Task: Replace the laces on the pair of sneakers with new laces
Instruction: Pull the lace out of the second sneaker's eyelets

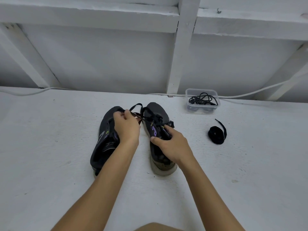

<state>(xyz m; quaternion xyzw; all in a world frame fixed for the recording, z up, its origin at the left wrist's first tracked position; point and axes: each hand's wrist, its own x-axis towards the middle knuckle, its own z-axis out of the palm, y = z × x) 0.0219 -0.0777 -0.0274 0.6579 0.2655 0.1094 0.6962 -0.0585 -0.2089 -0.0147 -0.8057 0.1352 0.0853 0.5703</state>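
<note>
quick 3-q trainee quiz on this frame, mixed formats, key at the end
1. True or false: the clear container holds black laces.
2. Which shoe does the right hand steady? A) left sneaker B) right sneaker C) neither
3. Fill in: the left hand pinches a ____ coming from the right sneaker.

Key: 1 true. 2 B. 3 lace. Extra: a coiled lace lies loose on the white surface, right of the shoes.

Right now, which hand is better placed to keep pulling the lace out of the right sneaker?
Left. The left hand already pinches the lace running from the right sneaker, while the right hand grips that sneaker's collar, steadying it. Swapping would likely mean regripping.
</note>
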